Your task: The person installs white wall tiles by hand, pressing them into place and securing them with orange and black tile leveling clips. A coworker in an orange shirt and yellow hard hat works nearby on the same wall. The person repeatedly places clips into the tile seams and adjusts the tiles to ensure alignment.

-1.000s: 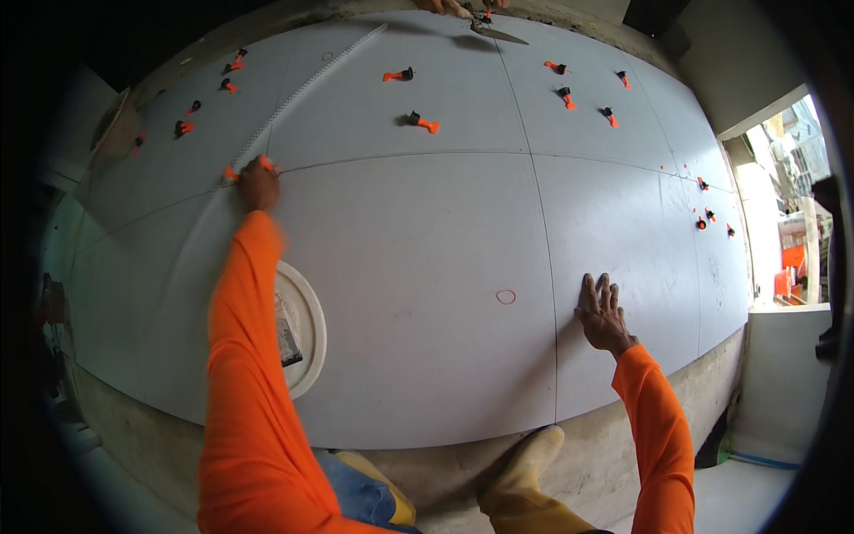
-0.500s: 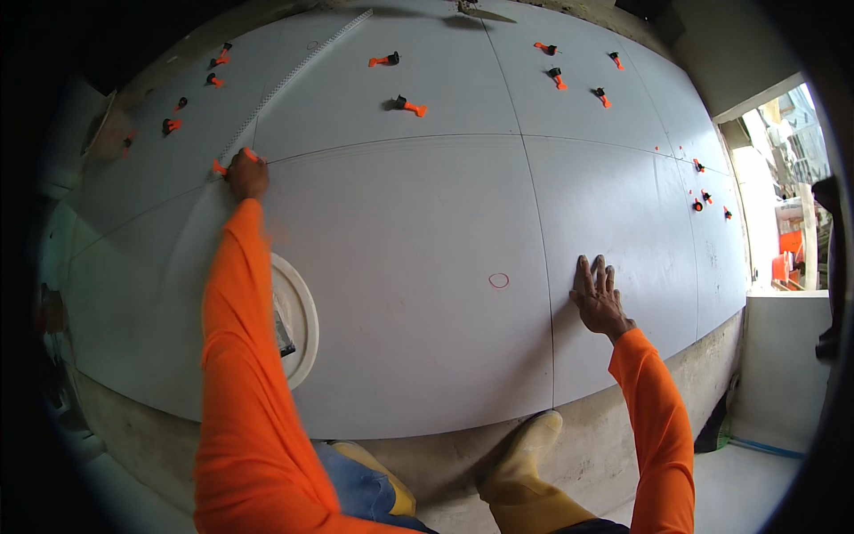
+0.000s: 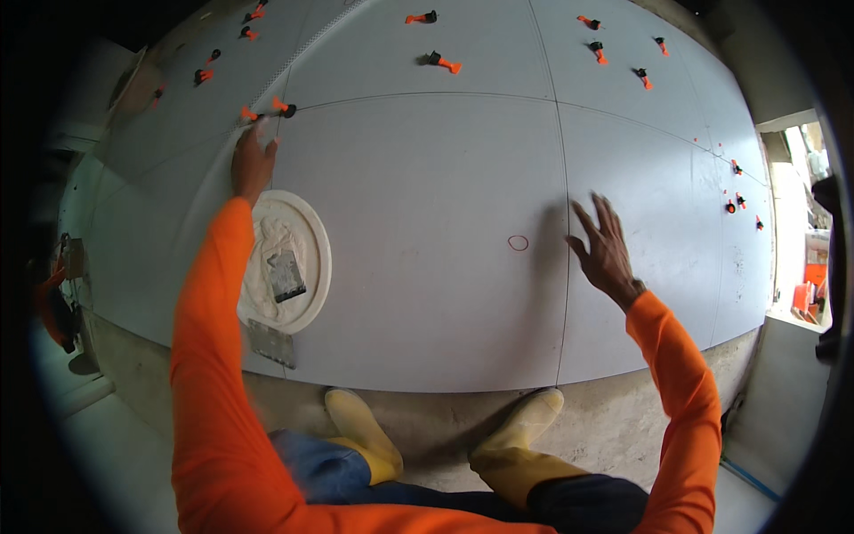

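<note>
Left hand: at the upper left of the frame, my left hand (image 3: pixel 254 162) reaches a small orange plastic clip with a black cap (image 3: pixel 250 113); fingertips meet it, though I cannot tell whether they pinch it.
Clip pair: its orange-and-black twin (image 3: pixel 284 108) stands just beside it, both near crossing seams, probably because that is where slab edges meet.
Right hand: right of centre, my right hand (image 3: pixel 607 245) spreads its fingers, holding nothing, well apart from the left, perhaps for balance over the smooth grey slabs (image 3: pixel 427 222); contact is unclear.
Lid: left of centre, a round white plastic lid (image 3: pixel 326 258) carries pale paste (image 3: pixel 267 233), likely so the slab beneath stays clean.
Blade: a dark rectangular scraper (image 3: pixel 286 276) rests on that paste, probably for easy reach.
</note>
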Available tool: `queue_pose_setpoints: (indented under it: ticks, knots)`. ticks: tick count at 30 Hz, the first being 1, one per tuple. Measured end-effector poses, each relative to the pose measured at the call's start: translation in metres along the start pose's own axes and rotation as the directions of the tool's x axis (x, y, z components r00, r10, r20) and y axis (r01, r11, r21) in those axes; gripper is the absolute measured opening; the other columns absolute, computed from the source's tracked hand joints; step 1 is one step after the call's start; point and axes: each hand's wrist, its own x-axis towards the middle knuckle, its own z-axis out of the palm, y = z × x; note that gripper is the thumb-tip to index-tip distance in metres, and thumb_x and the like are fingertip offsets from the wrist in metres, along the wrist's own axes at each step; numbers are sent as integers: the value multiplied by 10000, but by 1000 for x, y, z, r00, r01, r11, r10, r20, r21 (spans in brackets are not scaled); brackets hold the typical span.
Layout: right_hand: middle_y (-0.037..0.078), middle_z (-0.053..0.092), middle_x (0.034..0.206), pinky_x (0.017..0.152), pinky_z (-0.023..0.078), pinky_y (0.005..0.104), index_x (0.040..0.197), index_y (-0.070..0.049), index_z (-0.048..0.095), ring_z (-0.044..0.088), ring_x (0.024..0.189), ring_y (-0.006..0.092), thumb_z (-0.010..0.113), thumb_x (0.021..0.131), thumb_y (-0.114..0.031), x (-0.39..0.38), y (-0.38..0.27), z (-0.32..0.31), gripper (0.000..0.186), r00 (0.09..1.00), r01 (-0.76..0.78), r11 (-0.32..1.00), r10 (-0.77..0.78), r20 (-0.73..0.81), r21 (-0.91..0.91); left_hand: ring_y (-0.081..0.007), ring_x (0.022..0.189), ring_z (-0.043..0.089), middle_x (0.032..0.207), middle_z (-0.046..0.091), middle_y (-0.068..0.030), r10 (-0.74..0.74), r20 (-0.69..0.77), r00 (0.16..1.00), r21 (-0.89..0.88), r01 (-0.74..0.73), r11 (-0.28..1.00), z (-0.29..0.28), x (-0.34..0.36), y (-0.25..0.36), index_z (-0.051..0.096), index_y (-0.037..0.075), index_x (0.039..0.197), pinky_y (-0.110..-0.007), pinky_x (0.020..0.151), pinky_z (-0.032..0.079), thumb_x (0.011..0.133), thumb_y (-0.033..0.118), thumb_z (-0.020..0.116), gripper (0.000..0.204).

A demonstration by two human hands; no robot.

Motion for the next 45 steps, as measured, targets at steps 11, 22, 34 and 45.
queue_pose_setpoints:
  ticks: [11, 22, 34, 45]
  knots:
    - [219, 269, 1759, 1340, 120, 639, 1706, -183, 328, 231, 1636, 429, 421, 1113, -615, 86, -187, 60, 739, 733, 679, 714, -645, -217, 169, -372, 1308, 608, 1359, 693, -165, -249, 184, 951, 399, 159, 903, -216, -207, 13, 687, 94, 1383, -468, 1123, 481, 1065, 316, 685, 388]
    - [249, 157, 1787, 1338, 63, 655, 1733, -227, 272, 140, 1651, 477, 342, 1103, -685, 91, -186, 66, 783, 803, 590, 808, -586, 106, 0, -361, 1406, 549, 1467, 636, -166, -369, 265, 891, 383, 254, 888, -175, -250, -68, 623, 92, 1465, -504, 1179, 428, 1090, 375, 620, 470]
    - [261, 477, 1600, 1253, 301, 624, 1540, -120, 539, 433, 1494, 483, 679, 1010, -374, 120, -212, 61, 604, 880, 473, 858, -472, 54, -200, -371, 1078, 671, 1108, 701, -148, -211, -25, 977, 263, 210, 942, -58, -125, -203, 635, 51, 1044, -508, 911, 573, 1093, 332, 594, 289]
    - [169, 814, 1103, 931, 585, 535, 1220, -120, 734, 778, 1074, 382, 524, 1060, -664, 463, -532, -6, 605, 998, -8, 929, 30, 52, -370, -339, 974, 718, 949, 734, -116, -306, -177, 935, -134, 285, 949, -62, -121, -216, 694, 74, 975, -486, 853, 605, 1053, 327, 630, 271]
